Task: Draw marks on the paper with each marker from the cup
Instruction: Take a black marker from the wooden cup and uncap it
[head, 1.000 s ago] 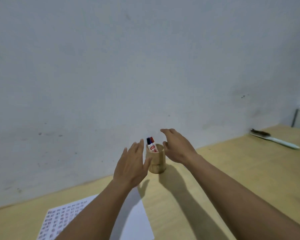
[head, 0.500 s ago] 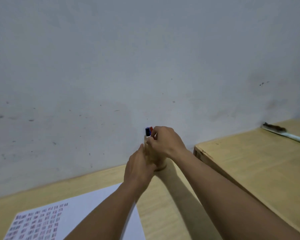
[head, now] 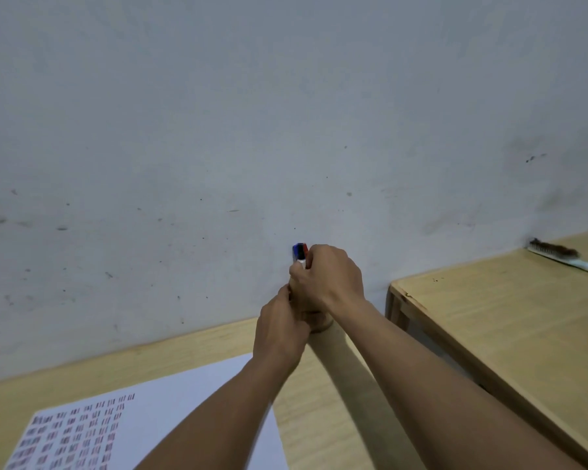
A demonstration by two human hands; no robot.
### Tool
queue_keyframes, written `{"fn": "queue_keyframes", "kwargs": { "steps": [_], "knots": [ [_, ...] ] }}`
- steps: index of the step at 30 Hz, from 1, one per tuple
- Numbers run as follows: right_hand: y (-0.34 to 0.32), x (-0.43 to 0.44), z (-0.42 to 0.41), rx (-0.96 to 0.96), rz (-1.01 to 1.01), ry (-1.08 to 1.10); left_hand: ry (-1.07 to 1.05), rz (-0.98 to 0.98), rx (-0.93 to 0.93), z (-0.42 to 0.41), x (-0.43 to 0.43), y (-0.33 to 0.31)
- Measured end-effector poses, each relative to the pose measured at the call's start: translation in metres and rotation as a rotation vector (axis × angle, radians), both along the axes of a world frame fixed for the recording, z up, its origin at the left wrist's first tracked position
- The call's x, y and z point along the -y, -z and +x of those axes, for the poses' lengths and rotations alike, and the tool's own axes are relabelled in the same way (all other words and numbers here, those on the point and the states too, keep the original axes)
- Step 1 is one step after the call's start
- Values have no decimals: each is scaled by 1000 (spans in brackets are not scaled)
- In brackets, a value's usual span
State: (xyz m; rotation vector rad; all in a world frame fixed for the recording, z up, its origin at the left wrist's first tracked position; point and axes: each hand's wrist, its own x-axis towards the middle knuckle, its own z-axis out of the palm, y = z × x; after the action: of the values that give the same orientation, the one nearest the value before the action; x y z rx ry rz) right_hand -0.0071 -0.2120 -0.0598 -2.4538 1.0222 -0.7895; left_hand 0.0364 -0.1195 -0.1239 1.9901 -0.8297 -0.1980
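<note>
A pale wooden desk (head: 190,354) with a smooth, faintly grained top is set against a matt grey wall (head: 286,113) flecked with small dark marks; near the desk's far edge a wooden cup (head: 318,325) stands, of which only the rounded foot is seen between the wrists. The left hand (head: 280,329) is wrapped around the near side of the cup, its fingers curled against the wall of it; the right hand (head: 330,278) is clenched over the cup's mouth and is closed on the markers (head: 300,254), whose blue and red caps and white barrels rise upright above the knuckles; which single marker is gripped cannot be told. A flat white sheet of paper (head: 170,398) lies at the desk's near left, its right edge passing under the left forearm; its left part is covered with neat rows of short red and dark strokes, while the part toward the cup is bare. A second wooden table (head: 489,327), with a rounded and chipped near-left corner, stands just beside the desk on the right with a narrow gap between; a white-handled brush (head: 564,256) with dark bristles lies at its far edge against the wall. Bare wood lies open between the paper and the desk's right edge, crossed by the shadow of the right arm.
</note>
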Motion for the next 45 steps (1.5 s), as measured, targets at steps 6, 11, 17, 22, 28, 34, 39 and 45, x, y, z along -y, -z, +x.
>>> {"fn": "queue_keyframes", "kwargs": {
  "steps": [6,11,17,22,28,34,39,45],
  "knots": [
    [-23,0,-14,180,68,-22,19,-38,-25,-4,-1,0],
    [-42,-8,-23,246,106,-69,-13,-9,-8,-4,-8,-2],
    [-64,-28,-38,275,81,-162,-69,-27,-8,7,-41,-27],
    [-62,-59,-49,178,23,-245,-131,-193,24,2,-86,-64],
    [-53,-105,-60,27,-7,-304,-80,-302,44,-10,-141,-100],
    [-54,-142,-65,31,-6,-329,-33,-324,49,-10,-177,-106],
    [-49,-173,-66,326,-8,-307,-99,-448,-14,-7,-197,-109],
    [-52,-217,-59,478,951,-298,-69,-535,-165,-6,-223,-107]
  ]
}}
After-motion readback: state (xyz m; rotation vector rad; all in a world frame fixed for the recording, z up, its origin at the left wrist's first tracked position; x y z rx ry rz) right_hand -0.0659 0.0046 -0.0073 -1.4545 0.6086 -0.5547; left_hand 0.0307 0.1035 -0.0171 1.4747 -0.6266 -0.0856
